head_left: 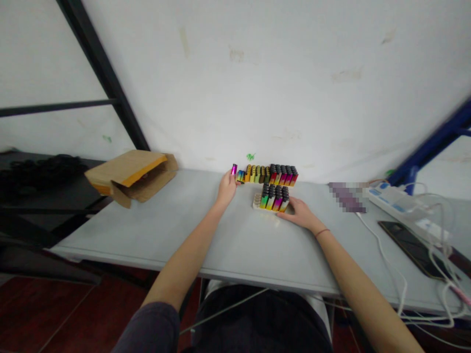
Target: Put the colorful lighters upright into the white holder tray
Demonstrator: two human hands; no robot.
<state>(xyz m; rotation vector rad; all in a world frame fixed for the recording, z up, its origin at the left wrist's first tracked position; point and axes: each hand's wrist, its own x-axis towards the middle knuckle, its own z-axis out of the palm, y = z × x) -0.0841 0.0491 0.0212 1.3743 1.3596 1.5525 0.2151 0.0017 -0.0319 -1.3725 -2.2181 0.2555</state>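
Note:
My left hand (227,188) is closed on a small pink lighter (234,169), held upright just left of a long row of coloured lighters (270,174) that stands against the wall. In front of that row a white tray (256,200) holds a shorter block of lighters (275,197). My right hand (300,212) rests on the table against the tray's right front corner, fingers curled beside it; what they grip, if anything, is hidden.
An open cardboard box (128,175) lies at the grey table's (228,245) left end. A power strip (392,198), white cables (395,274) and a dark phone (412,247) crowd the right end. A black shelf frame (103,73) stands to the left.

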